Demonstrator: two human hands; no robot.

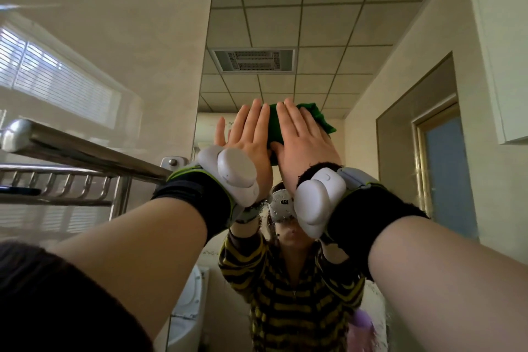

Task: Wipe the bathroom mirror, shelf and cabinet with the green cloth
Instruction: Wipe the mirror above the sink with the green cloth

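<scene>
The bathroom mirror [328,37] fills the middle and right of the view and reflects the tiled ceiling and a person in a striped top. Both my hands are raised flat against the glass with the green cloth [317,117] bunched under them. My left hand [245,137] has straight fingers and presses the cloth's left part. My right hand [303,140] lies flat over the cloth's middle, its fingers straight and pointing up. Both wrists carry white sensor units on dark bands. Water drops and smears show low on the mirror.
A metal towel rack [71,174] juts out from the left wall at wrist height, close to my left forearm. A white cabinet [503,51] hangs at the right edge. A window with blinds is reflected in the left wall tiles [54,77].
</scene>
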